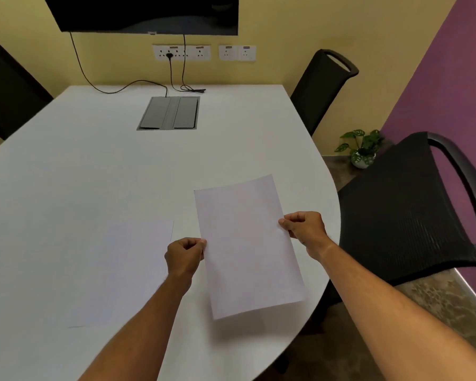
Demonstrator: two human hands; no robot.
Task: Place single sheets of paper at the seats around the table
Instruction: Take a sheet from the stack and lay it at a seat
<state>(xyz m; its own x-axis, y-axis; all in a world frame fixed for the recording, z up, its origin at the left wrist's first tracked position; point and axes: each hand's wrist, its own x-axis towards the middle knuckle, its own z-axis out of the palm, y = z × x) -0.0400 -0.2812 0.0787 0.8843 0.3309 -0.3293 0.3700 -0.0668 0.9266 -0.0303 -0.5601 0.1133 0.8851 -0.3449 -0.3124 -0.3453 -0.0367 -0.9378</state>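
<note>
Both hands hold one sheet of paper (245, 243) above the table (94, 174) near its right edge: the left hand (184, 257) pinches its left edge, the right hand (304, 229) its right. A second sheet (116, 270) lies flat near the table's front edge, just left of the held one.

A white sheet of paper (248, 243) is held over the white counter (94, 166), pinched at its long edges — left hand (186, 255) on one, right hand (305, 229) on the other. Another sheet (121, 270) lies flat just left of it. A black mesh chair (401, 210) stands at the counter's right edge.
</note>
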